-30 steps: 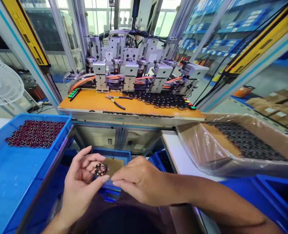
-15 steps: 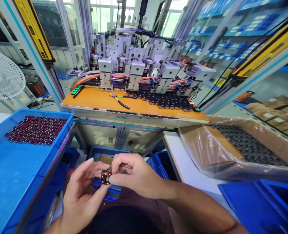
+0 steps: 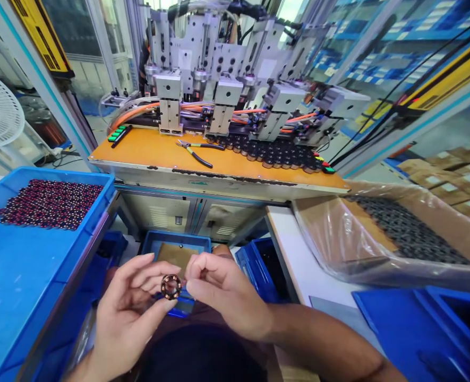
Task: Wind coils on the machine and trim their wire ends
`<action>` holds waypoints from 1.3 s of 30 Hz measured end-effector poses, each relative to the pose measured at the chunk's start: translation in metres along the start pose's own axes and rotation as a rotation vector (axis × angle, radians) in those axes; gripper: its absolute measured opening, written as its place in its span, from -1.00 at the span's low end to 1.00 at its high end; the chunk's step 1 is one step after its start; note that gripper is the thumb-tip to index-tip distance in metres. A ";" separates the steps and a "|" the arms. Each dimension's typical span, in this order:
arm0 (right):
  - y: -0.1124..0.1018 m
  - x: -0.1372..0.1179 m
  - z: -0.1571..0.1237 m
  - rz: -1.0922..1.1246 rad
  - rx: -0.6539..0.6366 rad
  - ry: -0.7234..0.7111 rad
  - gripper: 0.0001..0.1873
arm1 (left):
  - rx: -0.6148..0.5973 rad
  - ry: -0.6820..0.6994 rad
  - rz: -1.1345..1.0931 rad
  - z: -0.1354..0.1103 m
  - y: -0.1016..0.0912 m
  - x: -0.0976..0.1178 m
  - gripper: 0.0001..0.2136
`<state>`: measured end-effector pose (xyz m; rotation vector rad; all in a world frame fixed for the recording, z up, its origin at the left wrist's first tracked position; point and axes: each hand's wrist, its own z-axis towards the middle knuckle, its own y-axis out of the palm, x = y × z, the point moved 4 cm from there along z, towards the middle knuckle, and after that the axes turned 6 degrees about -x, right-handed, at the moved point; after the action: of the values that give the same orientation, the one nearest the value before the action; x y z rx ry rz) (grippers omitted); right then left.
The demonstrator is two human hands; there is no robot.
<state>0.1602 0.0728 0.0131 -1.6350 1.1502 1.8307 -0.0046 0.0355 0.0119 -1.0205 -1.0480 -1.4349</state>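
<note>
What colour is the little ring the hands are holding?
The ring is dark with copper-coloured windings, best seen in the head view.

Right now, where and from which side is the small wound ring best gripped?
Probably by its outer rim, coming in from the edges: the wound ring faces the camera, its coils sit around an open middle, and the left hand pinches it at the rim between thumb and fingers.

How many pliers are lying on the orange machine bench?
1. The pliers lie on the orange bench, just in front of the machine heads; more could be hidden behind them.
</note>
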 end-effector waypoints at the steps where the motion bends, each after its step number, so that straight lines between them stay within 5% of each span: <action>1: -0.001 0.001 -0.001 -0.004 -0.006 0.002 -0.61 | -0.024 -0.037 -0.030 0.001 -0.001 -0.001 -0.58; 4: -0.006 -0.005 -0.002 -0.033 -0.018 -0.011 -0.62 | -0.124 -0.104 -0.051 0.004 -0.002 -0.004 -0.74; 9: -0.006 -0.017 0.003 -0.085 -0.056 0.049 -0.66 | -0.245 -0.128 -0.100 0.007 0.004 -0.009 -0.67; 20: -0.018 -0.012 0.005 -0.050 -0.073 0.271 -0.55 | -0.262 -0.239 -0.210 0.005 0.006 -0.020 -0.76; 27: -0.018 -0.010 -0.005 -0.051 -0.146 0.287 -0.59 | -0.253 -0.260 -0.198 0.008 0.007 -0.016 -0.78; 31: -0.030 -0.024 0.004 -0.192 -0.172 0.161 -0.69 | -0.217 -0.378 -0.287 0.006 0.012 -0.013 -0.77; 35: -0.017 -0.045 0.023 -0.431 -0.419 -0.118 -0.78 | -0.331 -0.527 -0.396 0.002 0.024 -0.014 -0.76; 39: -0.006 -0.044 0.032 -0.495 -0.514 -0.179 -0.90 | -0.383 -0.559 -0.424 -0.003 0.025 -0.017 -0.75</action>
<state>0.1548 0.1112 0.0526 -1.7613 0.1631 1.9618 0.0216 0.0351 -0.0030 -1.6071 -1.4883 -1.7860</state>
